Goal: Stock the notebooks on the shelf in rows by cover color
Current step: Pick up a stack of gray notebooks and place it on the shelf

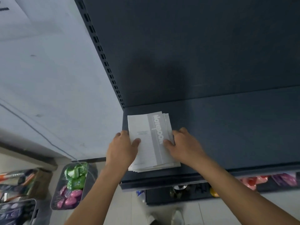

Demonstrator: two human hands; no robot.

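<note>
A stack of grey-and-white notebooks [151, 135] lies flat at the left end of the dark shelf [227, 130], held between the two hands. The left hand [121, 148] clasps the stack's left edge, thumb laid over the top cover and fingers curled down the side. The right hand [185, 145] does the same on the right edge. Both sets of fingers are closed snugly on the stack. The covers are slightly fanned, with lower ones peeping out just beyond the right fingers. These look like thin, soft-covered books: light singly, weightier together, bendy and likely to slide over one another. The long edges seem the best hold, squeezed inward so the pile squares up. Below and left of the left fingers, a wire basket [71, 185] holds green and pink packets.
</note>
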